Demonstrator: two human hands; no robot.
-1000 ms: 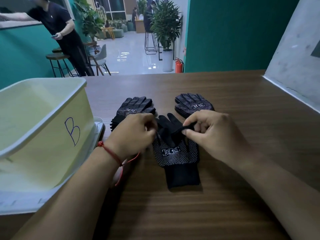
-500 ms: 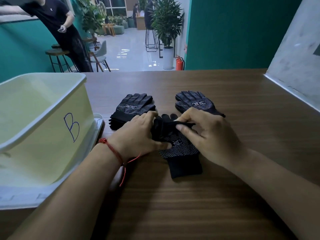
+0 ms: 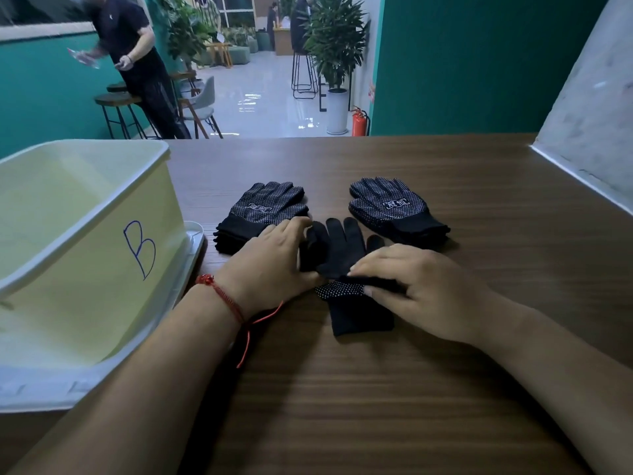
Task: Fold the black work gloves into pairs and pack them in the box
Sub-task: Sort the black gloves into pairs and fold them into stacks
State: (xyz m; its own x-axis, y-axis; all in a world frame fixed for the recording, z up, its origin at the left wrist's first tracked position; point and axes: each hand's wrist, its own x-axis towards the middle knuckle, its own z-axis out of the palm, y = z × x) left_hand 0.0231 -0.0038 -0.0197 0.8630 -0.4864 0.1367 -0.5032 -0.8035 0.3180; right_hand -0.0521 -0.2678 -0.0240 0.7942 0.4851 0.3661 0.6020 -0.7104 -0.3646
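Observation:
A pair of black dotted work gloves (image 3: 346,269) lies stacked in the middle of the wooden table (image 3: 376,389), cuffs toward me. My left hand (image 3: 274,265) presses on the pair's left edge. My right hand (image 3: 411,286) pinches the upper glove's cuff and holds it folded across the dotted palm. Two more stacks of black gloves lie beyond: a left stack (image 3: 263,210) and a right stack (image 3: 394,207). The pale yellow box (image 3: 102,255) marked "B" stands at the left, and I see nothing inside it.
The box rests on a white lid (image 3: 191,241) at the table's left edge. A grey wall panel (image 3: 589,108) borders the table at the right. Beyond the far edge, a person (image 3: 137,60) stands by stools, with potted plants and a fire extinguisher behind.
The upper glove has been spread out with its fingers pointing away. My right hand moved down from the fingers to the cuff. My left hand stays on the pair's left side.

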